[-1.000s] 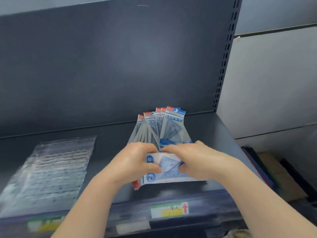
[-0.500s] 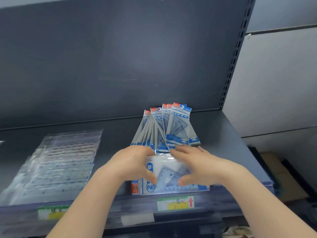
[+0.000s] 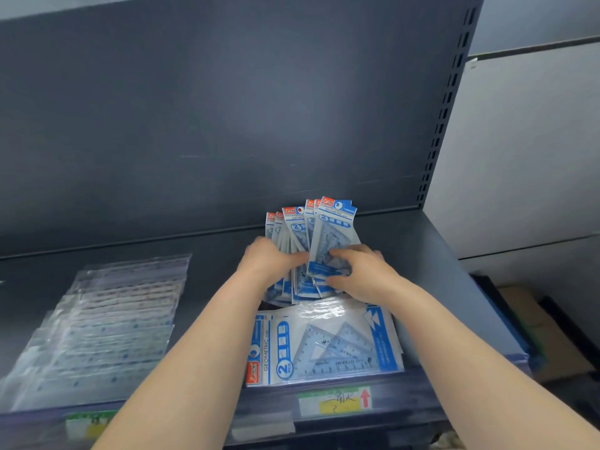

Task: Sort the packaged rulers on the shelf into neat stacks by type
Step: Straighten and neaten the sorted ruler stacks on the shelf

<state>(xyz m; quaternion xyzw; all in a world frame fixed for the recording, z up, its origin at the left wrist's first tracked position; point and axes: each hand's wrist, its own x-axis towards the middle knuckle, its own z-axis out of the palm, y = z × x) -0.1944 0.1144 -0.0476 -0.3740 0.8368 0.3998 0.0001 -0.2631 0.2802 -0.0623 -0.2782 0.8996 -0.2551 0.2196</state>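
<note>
Only two hands and forearms of the person show. The left hand (image 3: 269, 259) and the right hand (image 3: 363, 276) are bare, and so are both wrists. The left forearm (image 3: 194, 352) and the right forearm (image 3: 470, 349) are bare too along all the length in view, slender and smooth, broadening evenly from the wrist to where the view cuts them off below. The fingernails are too blurred to make out in any detail.

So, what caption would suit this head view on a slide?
Left hand and right hand grip fanned packs far back on the shelf; a neat stack lies in front.
</note>
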